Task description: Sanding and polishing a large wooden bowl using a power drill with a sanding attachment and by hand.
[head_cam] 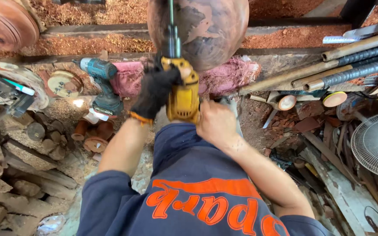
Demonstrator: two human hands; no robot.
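1. Drilling is the work in hand: a yellow corded power drill [183, 97] is held upright against the underside of a large rounded dark brown wooden blank [200, 28], its steel bit [171, 26] running up across the face of the wood.
2. The left hand [154, 89], in a black fuzzy glove, is closed around the drill's front near the chuck; the bare right hand [216, 124] is wrapped around the rear grip.
3. To do this well, I judge the bit should stay in line with the blank's centre, both wrists locked, with steady pressure rather than a shove.
4. The loose glove sits very near the spinning chuck; keeping it back on the body looks wise.
5. A teal cordless drill [103, 85] stands just beside the left hand on the sawdust-covered bench [66, 109], well clear of the work.
6. Long ribbed metal rods and wooden handles [351, 61] lie to the right, apart.
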